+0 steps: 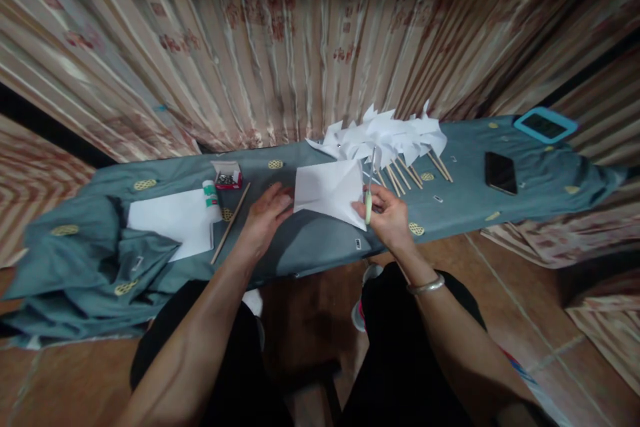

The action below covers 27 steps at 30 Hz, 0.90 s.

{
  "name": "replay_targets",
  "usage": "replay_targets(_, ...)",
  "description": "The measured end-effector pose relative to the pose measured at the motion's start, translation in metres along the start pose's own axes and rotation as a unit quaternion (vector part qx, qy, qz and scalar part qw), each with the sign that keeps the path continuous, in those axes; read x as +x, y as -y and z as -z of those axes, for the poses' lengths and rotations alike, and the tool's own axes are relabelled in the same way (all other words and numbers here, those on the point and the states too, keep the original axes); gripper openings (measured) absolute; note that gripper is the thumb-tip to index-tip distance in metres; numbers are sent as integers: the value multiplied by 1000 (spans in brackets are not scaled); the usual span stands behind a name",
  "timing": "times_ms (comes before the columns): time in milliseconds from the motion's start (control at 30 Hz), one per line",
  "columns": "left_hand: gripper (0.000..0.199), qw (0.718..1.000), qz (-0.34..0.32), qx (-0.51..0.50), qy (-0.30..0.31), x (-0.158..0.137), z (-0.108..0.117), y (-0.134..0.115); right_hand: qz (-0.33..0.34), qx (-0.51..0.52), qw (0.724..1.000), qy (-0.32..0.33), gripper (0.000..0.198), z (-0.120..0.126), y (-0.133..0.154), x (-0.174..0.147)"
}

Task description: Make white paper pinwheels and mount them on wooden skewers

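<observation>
A square sheet of white paper point(325, 185) with crossing creases lies in front of me, its near right corner raised a little. My right hand point(391, 217) is closed around scissors with light green handles point(369, 208), the blades pointing away from me beside the sheet's right edge. The right thumb rests on that edge. At the left edge is my left hand point(267, 213), its fingers loosely bent and apart; whether they touch the paper is hard to tell. Just beyond the sheet, several white paper pinwheels point(385, 137) on wooden sticks lie in an overlapping row.
A grey-green cloth point(310, 250) covers the narrow table. Left of my hands are a wooden stick point(231, 223), a glue stick point(211, 201), a small red box of metal pins point(229, 177) and stacked white paper point(170, 217). Rightward lie a phone point(501, 173) and a blue-framed device point(545, 125).
</observation>
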<state>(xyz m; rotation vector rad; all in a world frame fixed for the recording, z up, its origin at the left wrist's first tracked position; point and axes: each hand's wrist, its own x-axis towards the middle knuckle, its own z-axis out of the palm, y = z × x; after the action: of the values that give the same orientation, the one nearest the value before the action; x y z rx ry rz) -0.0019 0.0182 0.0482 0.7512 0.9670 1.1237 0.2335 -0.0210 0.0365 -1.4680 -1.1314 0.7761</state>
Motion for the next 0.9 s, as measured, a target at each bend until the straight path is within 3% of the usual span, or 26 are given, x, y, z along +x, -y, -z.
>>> replay_targets(133, 56, 997, 38, -8, 74, -13, -16, 15, 36, -72, 996, -29, 43, -10, 0, -4)
replay_targets(233, 52, 995, 49, -10, 86, -20, -30, 26, 52, -104, 993, -16, 41, -20, 4, -11)
replay_targets(467, 59, 998, 28, -49, -32, -18, -30, 26, -9, 5, 999, 47, 43, -42, 9, -14)
replay_targets(667, 52, 997, -16, -10, -78, -8, -17, 23, -106, 132, 983, 75, 52, -48, 6, -9)
replay_targets(767, 41, 992, -65, 10, -108, -3, -12, 21, -119, 146, 976, 105, 51, -50, 7, -12)
replay_targets(900, 35, 989, -112, 39, -93, 1, -7, 16, -124, 150, 970, 145, 49, -53, 9, -19)
